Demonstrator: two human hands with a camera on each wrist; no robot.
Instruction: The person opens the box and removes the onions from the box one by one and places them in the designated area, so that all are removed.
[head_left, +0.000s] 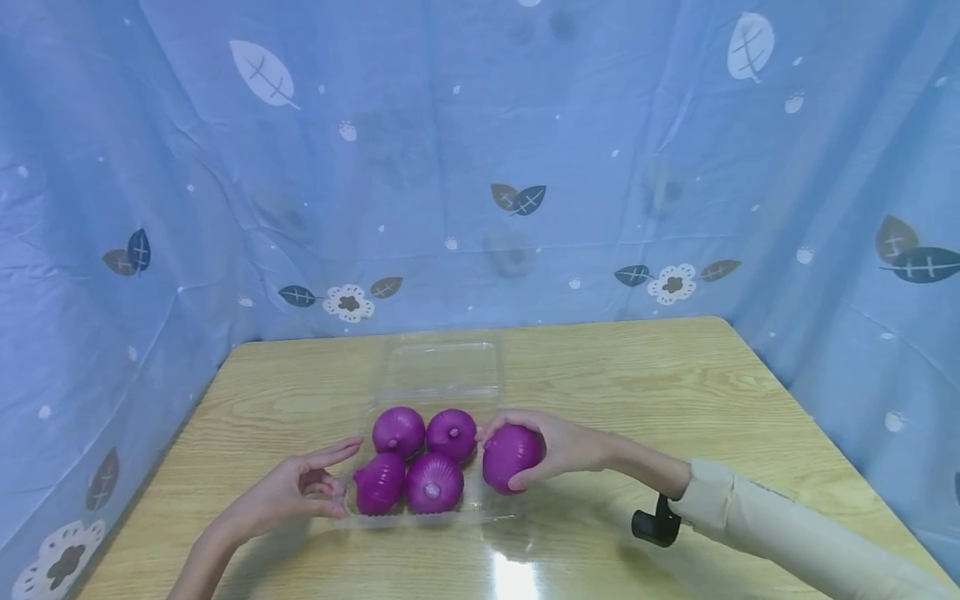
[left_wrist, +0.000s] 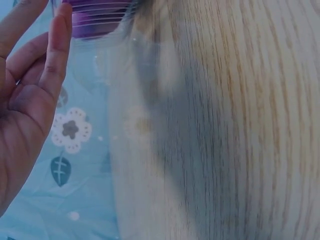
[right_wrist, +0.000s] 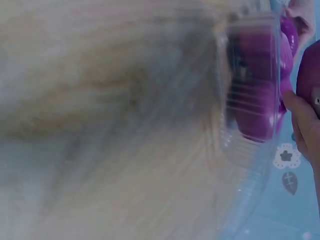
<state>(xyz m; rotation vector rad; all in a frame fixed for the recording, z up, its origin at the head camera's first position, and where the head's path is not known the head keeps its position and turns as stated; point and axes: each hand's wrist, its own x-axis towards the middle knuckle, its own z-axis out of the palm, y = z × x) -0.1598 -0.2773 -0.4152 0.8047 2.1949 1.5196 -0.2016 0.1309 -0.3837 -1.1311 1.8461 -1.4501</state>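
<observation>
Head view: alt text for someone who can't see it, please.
Right hand grips a purple onion at the right side of a clear box holding four more onions; left hand at its left side. A blue curtain hangs behind the wooden table.

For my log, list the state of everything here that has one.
Clear rectangular plastic container: open, lid folded back.
Four glossy round purple onions: inside the container.
Fifth purple onion: held at the container's right end.
Right grip: holding the fifth onion.
Left grip: at the container's left end, no onion.
Blue leaf-print fabric curtain: hanging.
</observation>
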